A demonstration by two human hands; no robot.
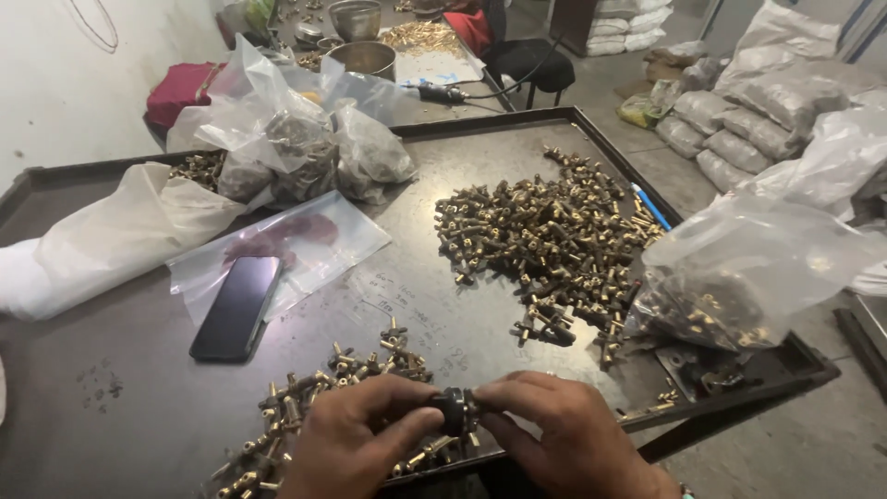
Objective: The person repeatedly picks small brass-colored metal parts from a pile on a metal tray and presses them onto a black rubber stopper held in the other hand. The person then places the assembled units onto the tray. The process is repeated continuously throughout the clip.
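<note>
Fingers (420, 427) of the left hand (356, 444) and the right hand (564, 439) pinch together from both sides on a small dark round fitting with a brass stem (455, 409), held just above the near edge of the grey metal table (139, 388). Both hands are clamped on this one piece, thumbs and forefingers meeting around it, which looks like a grip meant to press or twist two parts against each other.

Directly beneath and just behind the hands lies a loose heap of small brass-and-black fittings (342, 379), close enough to be picked from without reaching. A much larger heap of the same brass-and-black fittings (545, 231) is spread well apart, toward the right half of the table, beside a blue pen (651, 208) at the raised rim.

A black smartphone (236, 308) lies face up to the left, partly on a flat clear plastic sheet (314, 245), away from the parts. Behind it stand crumpled clear plastic bags holding more fittings (305, 152) and a white plastic bag (111, 236) lying on its side. At the right edge a filled clear plastic bag of parts (739, 277) leans over the table's corner. Round steel bowls (365, 55) sit on another surface further back.
</note>
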